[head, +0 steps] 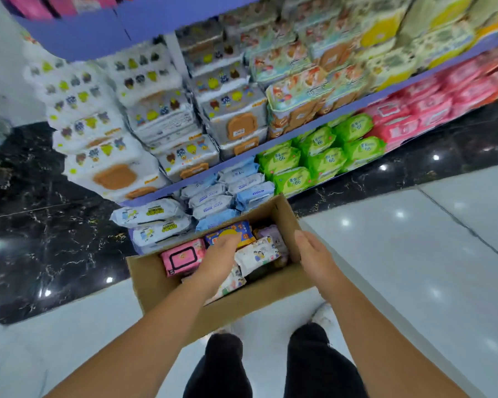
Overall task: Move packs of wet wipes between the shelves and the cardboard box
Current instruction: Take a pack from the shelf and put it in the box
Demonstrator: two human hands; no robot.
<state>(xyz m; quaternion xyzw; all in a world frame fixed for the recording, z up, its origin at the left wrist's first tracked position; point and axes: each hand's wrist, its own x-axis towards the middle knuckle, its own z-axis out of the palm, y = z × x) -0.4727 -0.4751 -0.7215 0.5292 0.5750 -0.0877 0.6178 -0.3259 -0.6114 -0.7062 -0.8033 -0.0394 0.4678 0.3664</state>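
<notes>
An open cardboard box point(153, 278) stands on the floor in front of the shelves. Inside lie several wet wipe packs: a pink pack point(181, 258), a blue pack with a yellow circle point(243, 229), a white pack with cartoon figures point(258, 254) and a lilac pack point(272, 234). My left hand point(219, 258) reaches into the box with straight fingers, its tips over the blue pack. My right hand point(314, 255) hovers flat above the box's right wall, holding nothing.
Purple shelves point(322, 119) hold stacked packs: white cartoon packs at left, blue and white packs point(213, 202) on the bottom level, green packs point(325, 150) and pink packs point(414, 113) to the right. Black marble floor lies at left, white tiles at right. My legs stand behind the box.
</notes>
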